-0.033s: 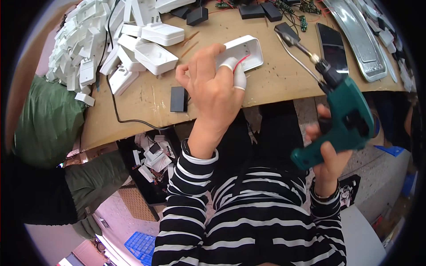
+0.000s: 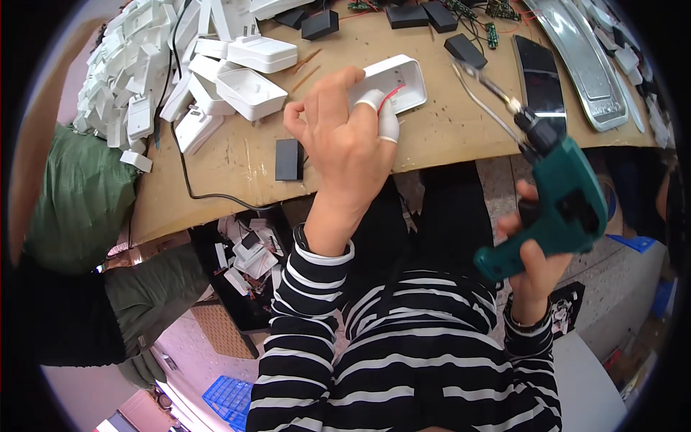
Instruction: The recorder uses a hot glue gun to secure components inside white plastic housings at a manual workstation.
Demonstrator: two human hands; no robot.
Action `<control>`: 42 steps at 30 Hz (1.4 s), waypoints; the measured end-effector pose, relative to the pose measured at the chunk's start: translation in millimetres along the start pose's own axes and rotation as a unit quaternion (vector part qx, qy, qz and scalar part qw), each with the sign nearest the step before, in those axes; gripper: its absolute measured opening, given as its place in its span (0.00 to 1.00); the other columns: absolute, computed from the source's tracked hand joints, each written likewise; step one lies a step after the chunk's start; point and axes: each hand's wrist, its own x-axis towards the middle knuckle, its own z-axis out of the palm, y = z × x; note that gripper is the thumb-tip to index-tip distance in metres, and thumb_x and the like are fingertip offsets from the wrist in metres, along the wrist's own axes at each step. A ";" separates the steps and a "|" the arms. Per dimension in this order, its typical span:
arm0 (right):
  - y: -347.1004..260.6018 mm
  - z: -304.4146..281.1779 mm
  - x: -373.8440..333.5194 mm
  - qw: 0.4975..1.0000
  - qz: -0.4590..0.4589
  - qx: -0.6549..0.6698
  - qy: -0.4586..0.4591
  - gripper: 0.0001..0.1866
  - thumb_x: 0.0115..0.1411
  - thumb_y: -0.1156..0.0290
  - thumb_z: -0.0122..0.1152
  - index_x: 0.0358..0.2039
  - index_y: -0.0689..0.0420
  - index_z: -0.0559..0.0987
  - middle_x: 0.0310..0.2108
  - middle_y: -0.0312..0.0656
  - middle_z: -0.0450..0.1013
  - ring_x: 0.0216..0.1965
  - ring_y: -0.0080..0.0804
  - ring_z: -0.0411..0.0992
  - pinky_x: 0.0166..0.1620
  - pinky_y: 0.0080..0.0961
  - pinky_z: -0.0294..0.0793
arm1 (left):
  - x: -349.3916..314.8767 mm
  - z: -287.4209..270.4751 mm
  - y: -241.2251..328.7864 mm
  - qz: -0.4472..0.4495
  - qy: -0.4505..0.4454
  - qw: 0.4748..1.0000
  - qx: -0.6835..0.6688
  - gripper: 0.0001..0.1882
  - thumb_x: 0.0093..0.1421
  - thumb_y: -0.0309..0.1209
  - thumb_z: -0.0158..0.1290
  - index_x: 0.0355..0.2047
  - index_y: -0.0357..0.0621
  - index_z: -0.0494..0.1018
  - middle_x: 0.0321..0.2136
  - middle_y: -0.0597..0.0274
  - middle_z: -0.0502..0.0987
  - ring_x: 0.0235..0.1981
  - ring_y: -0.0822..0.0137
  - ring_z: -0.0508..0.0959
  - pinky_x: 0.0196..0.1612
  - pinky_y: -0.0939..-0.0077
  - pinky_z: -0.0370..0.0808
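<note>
My left hand (image 2: 349, 137) is closed on a white plastic housing (image 2: 412, 75) on the cardboard-covered table. White finger cots cover two of its fingertips, which reach into the open housing beside a short red wire (image 2: 393, 91). What the fingertips pinch inside is partly hidden. In my right hand (image 2: 536, 263) is a green soldering gun (image 2: 568, 191), gripped by its handle in front of the table edge. Its metal tip and thin curved feed tube point up and left over the table, apart from the housing. A black rectangular block (image 2: 289, 160) lies beside my left wrist.
White housings (image 2: 252, 93) pile up at the left, with a black cable (image 2: 188, 173) running past them. Farther back are black blocks (image 2: 320, 26) and green circuit boards (image 2: 492, 36). A phone (image 2: 538, 79) and a metal tray (image 2: 586, 72) lie at the right. Another person's sleeve (image 2: 79, 194) is at the left.
The soldering gun has shifted slightly right and down, its tip moving with it. My left hand and the housing have barely moved.
</note>
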 end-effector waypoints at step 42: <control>13.0 21.3 -7.6 0.991 0.007 -0.108 -0.077 0.26 0.49 0.83 0.60 0.49 0.68 0.65 0.46 0.53 0.68 0.31 0.26 0.71 0.34 0.20 0.72 | 12.5 10.6 7.4 -0.017 -0.021 0.999 0.046 0.02 0.33 0.22 0.52 0.12 0.37 0.71 0.32 0.60 0.69 0.38 0.60 0.64 0.39 0.64 0.52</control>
